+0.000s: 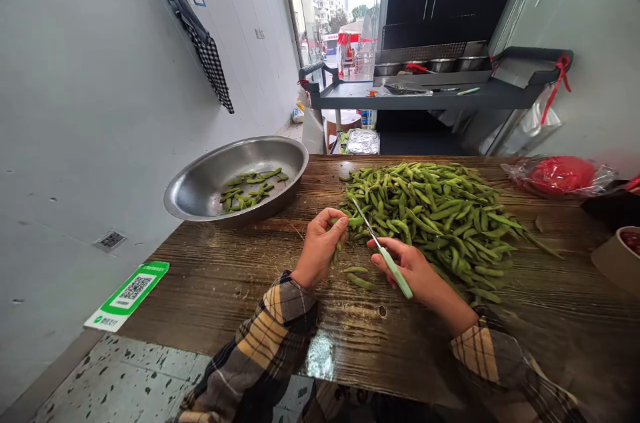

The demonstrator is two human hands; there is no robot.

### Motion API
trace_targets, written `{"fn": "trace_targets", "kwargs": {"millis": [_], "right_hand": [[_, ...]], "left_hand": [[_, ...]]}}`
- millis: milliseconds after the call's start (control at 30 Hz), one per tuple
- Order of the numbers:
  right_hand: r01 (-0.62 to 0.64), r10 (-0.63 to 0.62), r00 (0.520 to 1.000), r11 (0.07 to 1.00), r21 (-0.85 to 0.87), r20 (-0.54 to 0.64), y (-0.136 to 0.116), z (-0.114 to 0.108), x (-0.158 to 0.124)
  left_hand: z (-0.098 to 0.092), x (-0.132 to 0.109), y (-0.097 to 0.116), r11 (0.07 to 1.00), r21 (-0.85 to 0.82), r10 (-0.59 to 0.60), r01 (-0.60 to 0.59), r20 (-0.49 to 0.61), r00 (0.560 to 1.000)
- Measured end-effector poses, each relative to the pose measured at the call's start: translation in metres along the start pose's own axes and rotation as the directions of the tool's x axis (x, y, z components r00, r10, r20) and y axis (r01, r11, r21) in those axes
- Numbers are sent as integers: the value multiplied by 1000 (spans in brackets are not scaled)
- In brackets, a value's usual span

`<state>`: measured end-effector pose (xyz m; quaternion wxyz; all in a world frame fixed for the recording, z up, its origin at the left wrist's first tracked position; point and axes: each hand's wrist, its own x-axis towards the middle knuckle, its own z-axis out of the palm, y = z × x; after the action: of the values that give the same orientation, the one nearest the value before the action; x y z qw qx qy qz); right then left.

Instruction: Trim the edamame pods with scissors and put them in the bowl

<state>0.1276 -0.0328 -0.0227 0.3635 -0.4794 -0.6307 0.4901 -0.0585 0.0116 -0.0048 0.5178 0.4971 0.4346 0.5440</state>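
A big heap of green bean pods [435, 209] lies on the dark wooden table [225, 276]. My left hand [320, 246] is closed round a few pods at the heap's near left edge. My right hand [413, 266] grips scissors with a pale green handle [387, 256], their thin blades pointing up and left toward the pods in the left hand. Two loose pods [357, 276] lie on the table between my hands. A wide steel basin [237, 176] at the back left holds several trimmed pods.
A red bag in clear plastic [560, 175] lies at the table's right, with a cardboard tub [623, 253] at the right edge. A grey wall runs along the left. Behind the table stands a counter with steel bowls [430, 66] and a window.
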Motion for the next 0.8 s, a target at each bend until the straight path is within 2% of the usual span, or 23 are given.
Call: {"fn": "trace_targets", "kwargs": {"millis": [133,233,333,400,467,500,567,600,633,700,733,800], "right_hand": [[-46,45,999,997,60,25,-1,1,2],[-88,89,996,982,165,0,-1,1,2],[-96,109,993,960,264,-35,0,0,3],[-88,104,994,950,301,-39,1,0,3],[-83,100,994,942,326,-36,1,0,3],[-81,99,994,939,334,-35,1,0,3],[-73,90,995,938,338,-34,0,0,2],[-70,85,996,939,337,-32,-1,0,2],[-66,81,996,940,335,-31,-2,-1,1],[-62,77,996,939,338,-34,-3,-2,0],[-60,78,996,938,342,-41,-3,-2,0],[-53,78,995,934,352,-58,-2,-4,-1]], "left_hand": [[-2,4,-5,999,33,25,-25,-27,999],[-5,7,-3,998,52,47,-43,-81,996],[-16,12,13,986,138,109,-92,-126,986],[-29,20,35,949,265,216,-171,-152,965],[-50,35,62,857,438,376,-271,-173,910],[-63,45,76,780,551,462,-295,-190,866],[-93,67,101,572,781,602,-251,-192,775],[-108,77,111,482,850,644,-210,-181,744],[-121,86,119,402,899,662,-172,-156,733],[-140,96,129,323,939,624,-119,-116,773],[-143,96,131,299,948,606,-113,-97,790],[-137,89,126,287,946,559,-148,-40,828]]}}
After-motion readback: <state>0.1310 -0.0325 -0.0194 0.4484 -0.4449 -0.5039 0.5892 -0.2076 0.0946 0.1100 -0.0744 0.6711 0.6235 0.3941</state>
